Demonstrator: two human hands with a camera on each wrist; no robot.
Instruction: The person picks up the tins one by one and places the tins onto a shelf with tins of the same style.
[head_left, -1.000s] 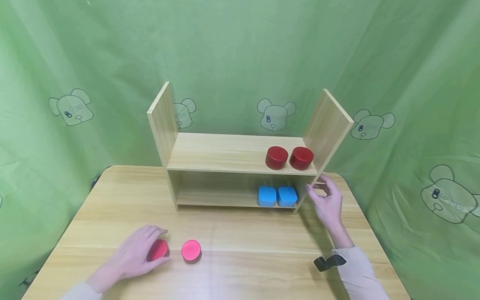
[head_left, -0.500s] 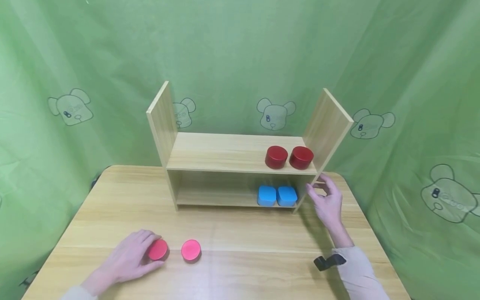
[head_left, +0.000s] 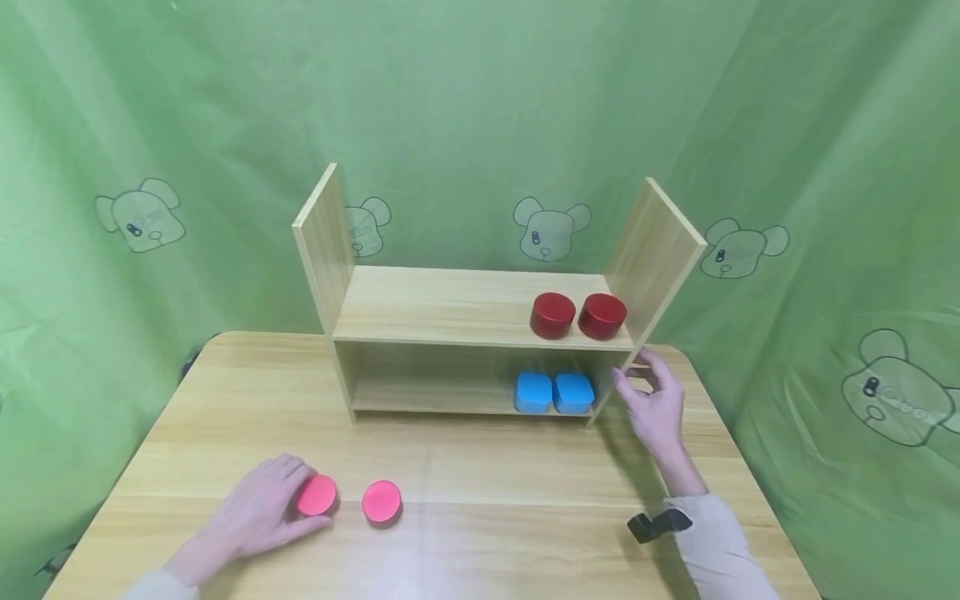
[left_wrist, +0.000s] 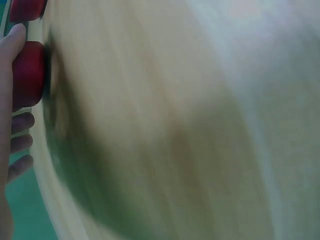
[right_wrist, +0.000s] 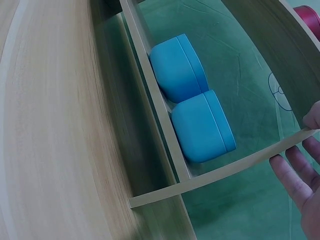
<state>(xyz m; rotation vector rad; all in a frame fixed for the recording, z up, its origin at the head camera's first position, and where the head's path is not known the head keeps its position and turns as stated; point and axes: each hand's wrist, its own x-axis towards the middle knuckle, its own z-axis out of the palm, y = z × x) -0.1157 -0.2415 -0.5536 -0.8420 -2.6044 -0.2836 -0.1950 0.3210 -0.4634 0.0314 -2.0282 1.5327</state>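
Observation:
At the front left of the table, my left hand grips a round red tin, thumb on one side and fingers on the other. The left wrist view shows this tin between my thumb and curled fingertips. A second round red tin lies just right of it. My right hand holds the right side panel of a two-tier wooden shelf. In the right wrist view, thumb and fingers pinch that panel from both faces.
Two dark red round tins stand on the shelf's upper board at the right. Two blue rounded-square boxes sit side by side on the lower board, near the right panel. A green curtain hangs behind the wooden table.
My left hand has drawn back slightly to the left, uncovering more of the red tin's top between thumb and fingers. My right hand and the shelf have stayed still.

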